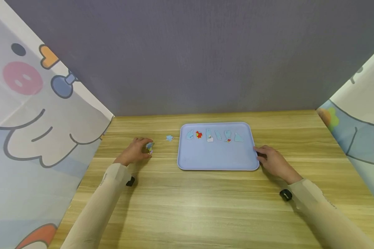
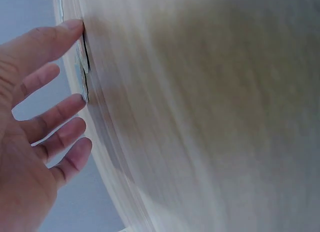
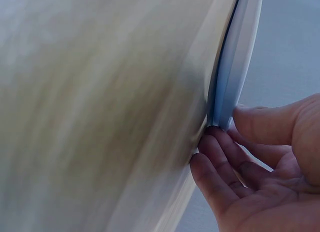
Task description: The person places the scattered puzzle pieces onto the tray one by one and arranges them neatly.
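My left hand (image 1: 136, 150) pinches a flat blue-and-green puzzle piece (image 1: 149, 146) by its edges, thumb at one end and a fingertip at the other. In the left wrist view the puzzle piece (image 2: 85, 75) shows edge-on, close over the table. A light-blue puzzle piece (image 1: 169, 138) lies between this hand and the lilac tray (image 1: 205, 159). At the tray's right side my right hand (image 1: 272, 160) grips the rim (image 3: 237, 67), thumb on top and fingers at its outer underside. Inside the tray, several light-blue pieces (image 1: 218, 135) and a red piece (image 1: 199, 134) form a row along the far half.
The wood-grain table (image 1: 187, 207) ends at a grey wall (image 1: 205, 62) behind the tray. Cartoon-printed panels stand at the left (image 1: 50, 121) and at the right (image 1: 364, 110).
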Available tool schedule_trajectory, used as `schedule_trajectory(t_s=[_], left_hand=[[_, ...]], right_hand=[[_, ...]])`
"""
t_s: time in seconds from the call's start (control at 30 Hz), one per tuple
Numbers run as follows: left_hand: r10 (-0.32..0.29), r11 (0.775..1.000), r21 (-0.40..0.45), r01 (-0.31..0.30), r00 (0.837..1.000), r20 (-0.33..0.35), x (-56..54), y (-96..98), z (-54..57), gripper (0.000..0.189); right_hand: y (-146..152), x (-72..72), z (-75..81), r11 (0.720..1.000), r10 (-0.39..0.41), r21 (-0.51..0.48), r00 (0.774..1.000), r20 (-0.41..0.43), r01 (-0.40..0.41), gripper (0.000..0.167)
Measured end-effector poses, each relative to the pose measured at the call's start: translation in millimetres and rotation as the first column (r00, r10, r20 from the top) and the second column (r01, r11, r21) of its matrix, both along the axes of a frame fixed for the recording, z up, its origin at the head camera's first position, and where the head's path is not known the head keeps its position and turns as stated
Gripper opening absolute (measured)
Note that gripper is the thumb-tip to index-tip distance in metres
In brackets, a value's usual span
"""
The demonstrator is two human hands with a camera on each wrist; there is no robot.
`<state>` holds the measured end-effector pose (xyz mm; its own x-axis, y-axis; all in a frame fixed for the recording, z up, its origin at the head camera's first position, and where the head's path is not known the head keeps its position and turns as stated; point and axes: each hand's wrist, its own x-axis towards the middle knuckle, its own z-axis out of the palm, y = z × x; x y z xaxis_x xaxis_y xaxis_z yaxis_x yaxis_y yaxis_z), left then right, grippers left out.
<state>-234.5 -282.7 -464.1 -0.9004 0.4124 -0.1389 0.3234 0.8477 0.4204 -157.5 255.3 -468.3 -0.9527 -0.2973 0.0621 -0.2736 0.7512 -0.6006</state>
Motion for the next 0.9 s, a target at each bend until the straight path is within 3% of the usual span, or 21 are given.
schedule_trajectory(t_s=[0.43, 0.67, 0.9], left_hand=[[0.034, 0.999, 0.012, -0.033, 0.992, -0.118, 4.5, 5.5, -1.6, 0.066], [0.006, 0.998, 0.057, 0.001, 0.99, -0.138, 10.0, 23.7, 9.9, 0.065], [-0.06, 0.993, 0.083, 0.078, 0.978, -0.2, 11.7, 48.8, 15.6, 0.061]], right_hand=[[1, -0.4, -2.4, 1.0, -0.008, -0.004, 1.0, -0.006, 0.008, 0.04], [1, -0.9, -2.2, 1.0, -0.006, -0.002, 1.0, 0.005, 0.006, 0.04], [1, -0.8, -2.3, 1.0, -0.005, -0.001, 1.0, -0.002, 0.005, 0.04]])
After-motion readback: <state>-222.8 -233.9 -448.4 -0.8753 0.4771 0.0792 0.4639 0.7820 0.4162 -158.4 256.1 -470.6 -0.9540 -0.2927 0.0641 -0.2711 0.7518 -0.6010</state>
